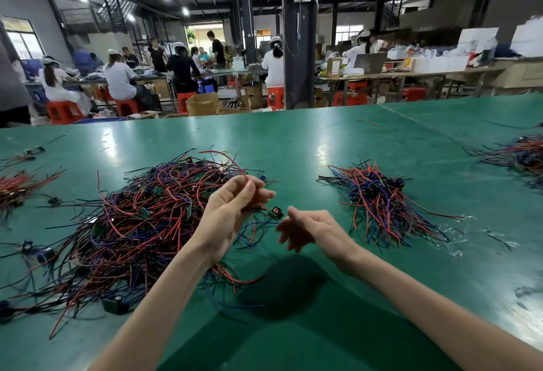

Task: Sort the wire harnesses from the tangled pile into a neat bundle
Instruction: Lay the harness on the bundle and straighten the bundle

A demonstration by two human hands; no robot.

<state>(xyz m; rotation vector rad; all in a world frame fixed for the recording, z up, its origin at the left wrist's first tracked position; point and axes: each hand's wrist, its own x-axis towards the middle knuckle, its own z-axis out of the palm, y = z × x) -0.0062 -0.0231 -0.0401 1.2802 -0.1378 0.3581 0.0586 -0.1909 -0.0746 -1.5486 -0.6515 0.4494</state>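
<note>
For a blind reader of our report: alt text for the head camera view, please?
A person's left hand holds a wire harness over a tangled pile of red, blue and black wires on a green table; the right hand hovers beside it. A neater bundle lies to the right.

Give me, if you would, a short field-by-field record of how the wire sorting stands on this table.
Surface: green table
Unsorted: tangled pile of red, black and blue wires, left of centre
Sorted: neat bundle, right of centre, wires roughly aligned
Left hand: raised over the pile's right edge, grip closed on a harness
Right hand: just right of the harness, fingers loosely curled; whether it pinches a wire is unclear
Elsewhere: left-edge pile; far-right pile
</note>
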